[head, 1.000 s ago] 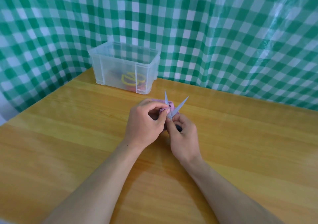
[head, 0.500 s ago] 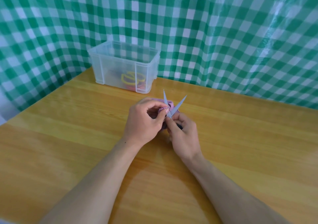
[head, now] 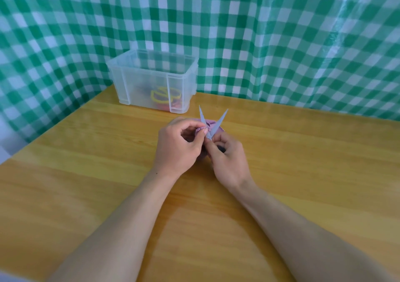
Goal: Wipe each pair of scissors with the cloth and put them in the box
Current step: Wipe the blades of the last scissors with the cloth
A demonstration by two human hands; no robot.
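My right hand [head: 229,158] grips a pair of scissors [head: 217,123] by dark handles that are mostly hidden in the fist. The grey blades stand spread in a V, tips pointing away from me. My left hand [head: 177,145] pinches a pink-purple cloth [head: 211,123] against the left blade near the pivot. Most of the cloth is hidden behind the hands. The clear plastic box [head: 151,80] stands at the table's far left, holding scissors with yellow and red handles [head: 161,96].
The wooden table [head: 86,173] has its left edge at the near left. A green-and-white checked sheet [head: 259,32] hangs behind and around the table. The box sits just beyond the hands.
Both hands and the scissors stay in nearly the same place. The blades have opened a little wider, and the left hand's pinch on the cloth has shifted slightly along the blade.
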